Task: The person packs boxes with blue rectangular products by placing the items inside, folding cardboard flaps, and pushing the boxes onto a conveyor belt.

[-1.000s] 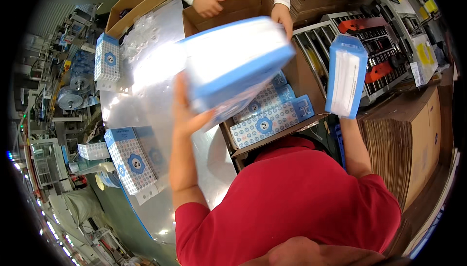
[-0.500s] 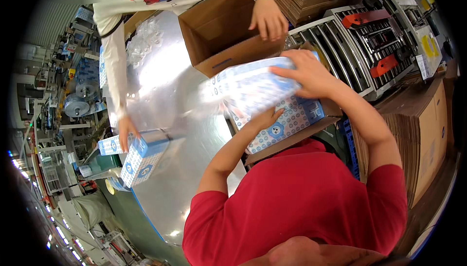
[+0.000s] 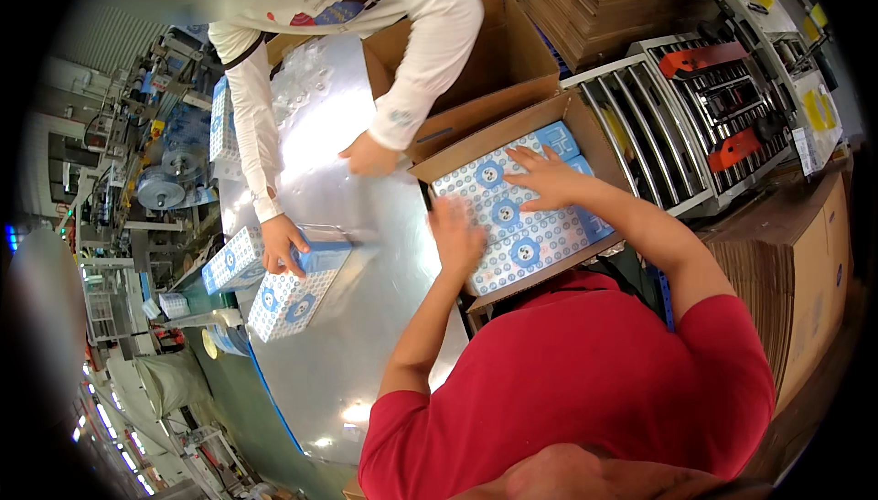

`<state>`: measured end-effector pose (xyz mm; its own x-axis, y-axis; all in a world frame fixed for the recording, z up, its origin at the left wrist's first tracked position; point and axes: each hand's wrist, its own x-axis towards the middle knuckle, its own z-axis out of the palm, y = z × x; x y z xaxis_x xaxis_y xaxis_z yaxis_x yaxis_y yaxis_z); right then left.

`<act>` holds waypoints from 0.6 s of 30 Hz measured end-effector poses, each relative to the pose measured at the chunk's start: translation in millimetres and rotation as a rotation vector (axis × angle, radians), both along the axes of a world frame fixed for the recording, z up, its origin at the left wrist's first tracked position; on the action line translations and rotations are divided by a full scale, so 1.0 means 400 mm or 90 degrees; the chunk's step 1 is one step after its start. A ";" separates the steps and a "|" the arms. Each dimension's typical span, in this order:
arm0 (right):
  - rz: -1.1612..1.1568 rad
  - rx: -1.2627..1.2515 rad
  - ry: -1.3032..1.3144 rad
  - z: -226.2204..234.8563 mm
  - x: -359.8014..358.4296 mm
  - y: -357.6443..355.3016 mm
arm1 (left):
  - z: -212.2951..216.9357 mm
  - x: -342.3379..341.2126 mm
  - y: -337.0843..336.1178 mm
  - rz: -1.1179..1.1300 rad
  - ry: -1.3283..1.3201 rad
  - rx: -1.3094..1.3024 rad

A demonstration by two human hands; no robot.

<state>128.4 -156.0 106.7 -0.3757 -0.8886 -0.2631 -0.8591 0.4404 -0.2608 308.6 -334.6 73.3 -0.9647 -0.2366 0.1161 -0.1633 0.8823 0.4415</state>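
A brown carton (image 3: pixel 599 139) in front of me holds several white-and-blue patterned packs (image 3: pixel 505 215) lying flat, side by side. My right hand (image 3: pixel 547 180) rests on top of the packs with its fingers spread. At the carton's left edge is my left hand (image 3: pixel 457 236), raised beside the ends of the packs. Motion smears its fingers, so I cannot tell their pose or whether they touch anything.
Across the metal table (image 3: pixel 384 271), a co-worker's hand (image 3: pixel 283 246) touches a standing patterned pack (image 3: pixel 294 303); another pack (image 3: pixel 236 260) is beside it. Behind my carton is an open carton (image 3: pixel 517 47). A roller conveyor (image 3: pixel 640 116) and flattened cartons (image 3: pixel 777 262) lie to the right.
The pack I held between my hands is now down in the carton, and my right hand lies on the packs. My left hand moved left and up. The co-worker's arm swung over the table.
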 end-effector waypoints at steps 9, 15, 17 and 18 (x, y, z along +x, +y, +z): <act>-0.345 0.093 -0.101 0.035 -0.116 0.379 | -0.184 -0.054 0.175 0.055 0.046 0.195; -0.227 0.198 -0.532 -0.132 -0.159 0.472 | -0.228 -0.080 0.234 0.234 -0.074 0.200; -0.202 0.221 -0.629 -0.108 -0.179 0.444 | -0.409 0.013 0.123 0.359 0.075 0.571; -0.200 0.221 -0.600 -0.119 -0.174 0.462 | -0.364 0.038 0.089 0.468 -0.171 0.946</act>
<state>58.7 28.9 59.1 -0.0873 -0.6063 -0.7905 -0.2080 0.7871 -0.5807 323.8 -298.9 -72.3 -0.5613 -0.3600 -0.7452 -0.5272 -0.5386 0.6573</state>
